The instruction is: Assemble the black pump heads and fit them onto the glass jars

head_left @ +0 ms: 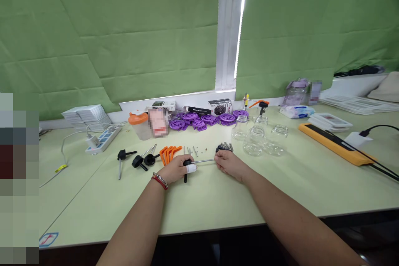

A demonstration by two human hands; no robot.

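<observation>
Two hands gripping one assembly on the table (pixel 218 199).
Left hand (pixel 176 168) is closing around the black knob (pixel 187 163); right hand (pixel 227 162) is pinching the metal rod (pixel 204 161), just before the orange brackets (pixel 168 152).

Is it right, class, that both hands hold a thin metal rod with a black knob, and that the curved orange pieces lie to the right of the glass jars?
Not quite. In the head view, the orange pieces lie left of the glass jars. The left hand and right hand do hold the metal rod with its black knob.
</observation>
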